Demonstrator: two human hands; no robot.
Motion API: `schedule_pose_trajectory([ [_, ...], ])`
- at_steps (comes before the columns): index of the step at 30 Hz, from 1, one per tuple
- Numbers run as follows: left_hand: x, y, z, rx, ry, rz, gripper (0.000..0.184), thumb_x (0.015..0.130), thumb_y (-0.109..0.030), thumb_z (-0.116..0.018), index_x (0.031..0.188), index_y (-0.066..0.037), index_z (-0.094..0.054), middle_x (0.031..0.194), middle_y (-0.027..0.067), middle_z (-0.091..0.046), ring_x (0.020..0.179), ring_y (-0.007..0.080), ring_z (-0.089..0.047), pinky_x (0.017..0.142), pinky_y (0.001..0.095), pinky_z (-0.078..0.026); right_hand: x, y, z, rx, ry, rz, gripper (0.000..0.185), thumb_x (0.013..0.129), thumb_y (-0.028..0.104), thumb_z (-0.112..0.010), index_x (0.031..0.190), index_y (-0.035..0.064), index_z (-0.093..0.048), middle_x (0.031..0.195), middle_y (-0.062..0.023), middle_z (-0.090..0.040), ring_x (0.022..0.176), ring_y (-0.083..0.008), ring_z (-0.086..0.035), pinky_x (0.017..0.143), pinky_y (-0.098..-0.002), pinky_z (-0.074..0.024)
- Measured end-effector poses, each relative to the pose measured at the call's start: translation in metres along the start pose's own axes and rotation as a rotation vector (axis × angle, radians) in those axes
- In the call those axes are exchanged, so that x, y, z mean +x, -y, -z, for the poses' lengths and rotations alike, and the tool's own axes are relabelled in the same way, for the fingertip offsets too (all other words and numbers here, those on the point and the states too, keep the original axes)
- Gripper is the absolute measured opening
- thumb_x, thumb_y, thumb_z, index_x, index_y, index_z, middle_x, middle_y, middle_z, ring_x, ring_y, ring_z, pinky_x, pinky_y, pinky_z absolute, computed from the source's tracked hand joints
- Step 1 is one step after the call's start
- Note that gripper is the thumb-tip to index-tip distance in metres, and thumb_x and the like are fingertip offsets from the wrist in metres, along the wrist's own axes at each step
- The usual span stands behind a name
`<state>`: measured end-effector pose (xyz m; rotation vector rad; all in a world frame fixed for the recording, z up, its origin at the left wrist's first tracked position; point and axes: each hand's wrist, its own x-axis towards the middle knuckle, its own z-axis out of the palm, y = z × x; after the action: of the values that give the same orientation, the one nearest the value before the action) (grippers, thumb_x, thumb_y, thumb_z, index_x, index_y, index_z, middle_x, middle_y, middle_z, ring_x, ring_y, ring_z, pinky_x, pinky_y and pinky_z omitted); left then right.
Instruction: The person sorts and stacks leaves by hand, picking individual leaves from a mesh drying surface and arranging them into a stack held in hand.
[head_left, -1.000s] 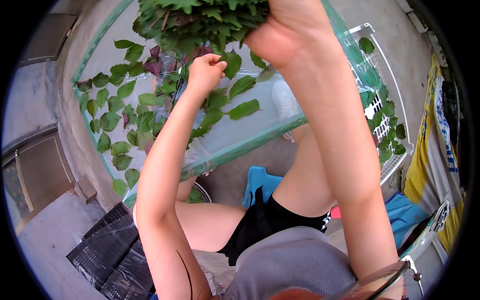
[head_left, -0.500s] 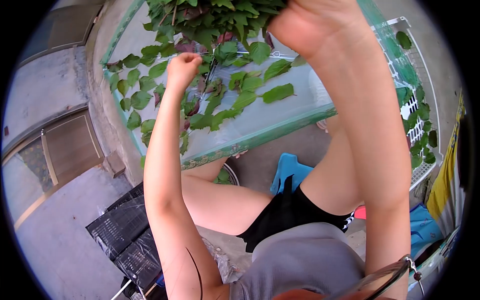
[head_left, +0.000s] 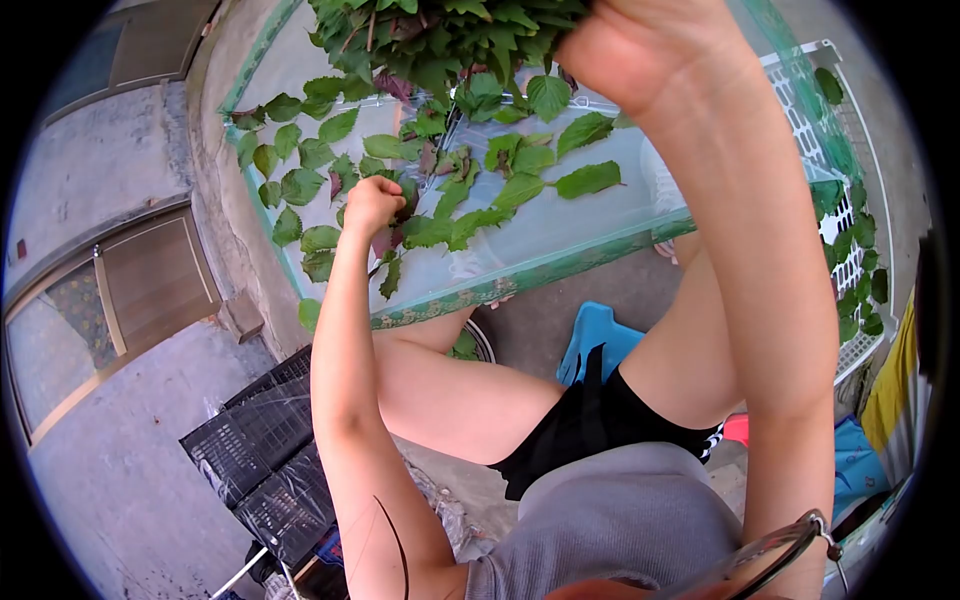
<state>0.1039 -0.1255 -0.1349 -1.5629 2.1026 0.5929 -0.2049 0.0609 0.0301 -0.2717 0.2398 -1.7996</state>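
Observation:
A thick bunch of green leaves (head_left: 450, 40) is held up at the top edge by my right hand (head_left: 640, 55), whose palm and wrist show while its fingers are hidden behind the bunch. My left hand (head_left: 373, 203) is low over the mesh-covered surface (head_left: 600, 225), fingers pinched together beside a dark leaf. Whatever its fingertips may hold is too small to make out. Around it, green leaves (head_left: 588, 179) and a few purplish ones (head_left: 395, 86) lie spread singly or slightly overlapping.
A white plastic rack (head_left: 860, 345) with leaves stands at the right. Below the surface are a blue plastic stool (head_left: 597, 335) and a round container with leaves (head_left: 466, 346). Black crates (head_left: 262, 430) in clear plastic sit at lower left, near a wall (head_left: 120, 400).
My left hand has come down from beneath the bunch, closer to the surface's near side. My right hand still holds the bunch high. The whole view has shifted, moving the scene rightward.

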Motion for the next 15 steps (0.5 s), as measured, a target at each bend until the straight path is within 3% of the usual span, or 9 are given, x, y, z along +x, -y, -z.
schedule_pose_trajectory([
  [1,-0.001,0.0,0.001,0.001,0.003,0.0,0.033,0.074,-0.016,-0.077,0.103,-0.007,-0.066,0.096,0.009,-0.069,0.079,0.0151,-0.065,0.071,0.0312,-0.053,0.001,0.0,0.001,-0.003,0.015,0.004,0.015,0.083,0.012,-0.061,0.093,0.0016,-0.063,0.087,-0.0096,-0.069,0.075,-0.0209,-0.067,0.073,-0.0343,-0.056],
  [4,-0.004,0.004,0.004,-0.578,-0.004,-0.117,0.016,0.083,0.001,-0.063,0.097,-0.005,-0.068,0.086,0.0016,-0.065,0.071,0.0083,-0.057,0.061,0.0241,-0.046,0.001,-0.001,0.004,-0.01,0.052,0.011,0.015,0.083,0.012,-0.061,0.093,0.0015,-0.063,0.086,-0.0097,-0.069,0.074,-0.0209,-0.067,0.072,-0.0347,-0.0562],
  [11,-0.001,0.01,0.003,-0.562,-0.026,-0.121,0.016,0.081,0.0,-0.065,0.097,-0.003,-0.067,0.086,0.0014,-0.066,0.071,0.0078,-0.056,0.061,0.023,-0.046,0.003,-0.002,0.003,-0.033,0.052,0.027,0.013,0.083,0.011,-0.061,0.091,0.0016,-0.063,0.084,-0.0095,-0.068,0.072,-0.021,-0.066,0.07,-0.0354,-0.0565],
  [15,0.001,0.013,-0.004,-0.437,-0.195,-0.214,0.021,0.074,-0.005,-0.075,0.091,-0.003,-0.063,0.081,0.0021,-0.064,0.068,0.0086,-0.055,0.061,0.0233,-0.045,0.001,-0.002,0.003,-0.006,0.07,0.028,0.011,0.083,0.011,-0.061,0.09,0.002,-0.062,0.084,-0.009,-0.068,0.073,-0.0208,-0.066,0.07,-0.0352,-0.0563],
])
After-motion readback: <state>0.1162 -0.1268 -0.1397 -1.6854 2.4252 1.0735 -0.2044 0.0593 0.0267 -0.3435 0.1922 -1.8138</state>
